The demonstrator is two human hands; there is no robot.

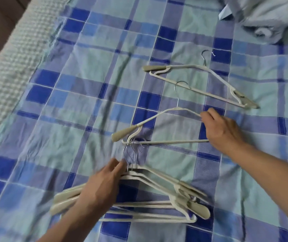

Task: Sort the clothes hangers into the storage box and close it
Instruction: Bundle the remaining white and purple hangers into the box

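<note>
Blue-and-green checked bedsheet point(80, 95) bearing cream plastic clothes hangers with metal hooks; left hand point(103, 182), fingers straight, rests flat on the stacked pile of hangers point(157, 205) nearest the viewer; right hand point(222, 130) grips the right shoulder of the middle single hanger point(157, 119), just beyond the pile's hooks; a third hanger point(197, 82) lies alone farther off; crumpled pale blue cloth point(269, 16) at top right.

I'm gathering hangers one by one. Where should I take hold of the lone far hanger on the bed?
Grip the far hanger at its neck, just below the metal hook, coming from above. It lies flat and apart from the others on the checked sheet, so fingers can probably pinch the thin top bar there and lift it balanced.
</note>
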